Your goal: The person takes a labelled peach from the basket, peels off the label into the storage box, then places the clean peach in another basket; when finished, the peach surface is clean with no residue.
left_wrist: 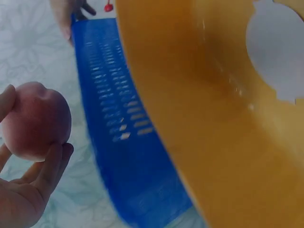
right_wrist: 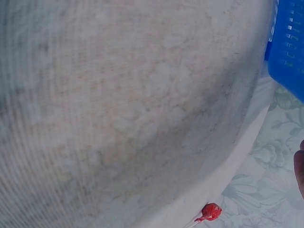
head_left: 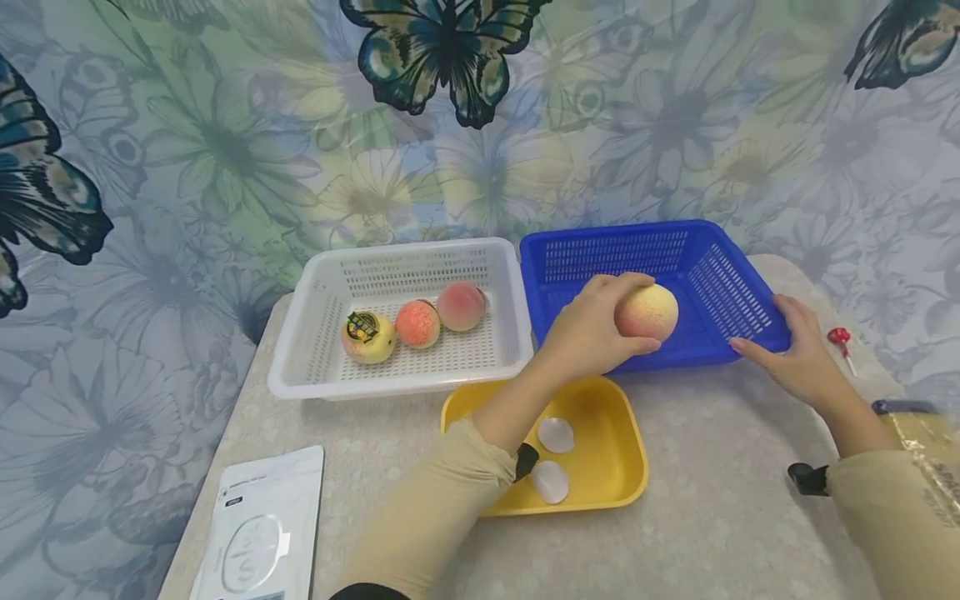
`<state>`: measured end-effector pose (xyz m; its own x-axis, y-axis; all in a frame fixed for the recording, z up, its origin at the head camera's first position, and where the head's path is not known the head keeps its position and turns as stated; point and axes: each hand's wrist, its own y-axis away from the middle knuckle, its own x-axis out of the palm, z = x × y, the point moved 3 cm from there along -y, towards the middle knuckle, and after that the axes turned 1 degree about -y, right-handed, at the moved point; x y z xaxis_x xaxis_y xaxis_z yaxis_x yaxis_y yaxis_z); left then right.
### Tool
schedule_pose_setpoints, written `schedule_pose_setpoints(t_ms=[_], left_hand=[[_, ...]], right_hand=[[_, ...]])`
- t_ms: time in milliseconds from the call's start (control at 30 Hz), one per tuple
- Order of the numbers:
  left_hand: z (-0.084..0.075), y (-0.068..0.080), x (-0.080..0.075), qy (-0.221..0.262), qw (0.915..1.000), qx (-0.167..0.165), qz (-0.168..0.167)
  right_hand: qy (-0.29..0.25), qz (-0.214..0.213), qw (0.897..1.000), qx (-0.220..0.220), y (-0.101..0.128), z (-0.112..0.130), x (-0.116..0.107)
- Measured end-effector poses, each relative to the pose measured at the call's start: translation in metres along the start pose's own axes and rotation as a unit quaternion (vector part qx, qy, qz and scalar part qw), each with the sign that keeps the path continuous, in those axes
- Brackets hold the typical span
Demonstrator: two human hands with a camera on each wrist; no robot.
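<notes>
— Left hand (head_left: 592, 333) wrapped round a peach (head_left: 647, 311), fingers curled over the top and side, held above the front edge of the blue basket (head_left: 697, 242)
— Confirmed from the left wrist view: peach (left_wrist: 35, 121) cradled on the fingertips (left_wrist: 52, 166), not squeezed. Looks light and round, probably soft-skinned, so likely to bruise under a hard pinch
— Agreed. Best held just so, broad cupped grip round the widest part, no nails digging in. Fuzzy skin, so hardly slippery
— And the right hand (head_left: 795, 354)?
— Resting on the near right corner of the blue basket, fingers laid fairly straight along the rim, steadying rather than clutching. Basket looks like thin perforated plastic, light, apt to slide on the table (head_left: 712, 492)
— Elsewhere?
— White basket (head_left: 330, 283) to the left holding three more fruits (head_left: 417, 323) in a row. Yellow tray (head_left: 615, 467) in front with two white pieces (head_left: 555, 435). White pouch (head_left: 258, 525) at the near left edge, small red thing (head_left: 838, 337) off beside the right wrist
</notes>
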<state>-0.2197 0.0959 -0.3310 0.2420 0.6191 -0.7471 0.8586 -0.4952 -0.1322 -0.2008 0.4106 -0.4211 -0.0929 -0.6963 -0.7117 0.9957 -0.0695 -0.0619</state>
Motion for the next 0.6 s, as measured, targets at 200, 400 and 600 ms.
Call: schedule_pose_setpoints(t_ms=[200,400,600], left_hand=[[0.001,-0.027,0.029,-0.01,0.9993,-0.021,0.028],[0.006,-0.047,0.047,-0.066,0.9968,-0.015,0.041],[0.012,-0.064,0.062,-0.149,0.9881,0.034,0.019]], right_hand=[[0.002,0.013,1.0,0.018,0.0,-0.006,0.005],[-0.007,0.006,1.0,0.022,0.001,-0.008,0.005],[-0.013,-0.002,1.0,0.019,0.001,-0.007,0.005]])
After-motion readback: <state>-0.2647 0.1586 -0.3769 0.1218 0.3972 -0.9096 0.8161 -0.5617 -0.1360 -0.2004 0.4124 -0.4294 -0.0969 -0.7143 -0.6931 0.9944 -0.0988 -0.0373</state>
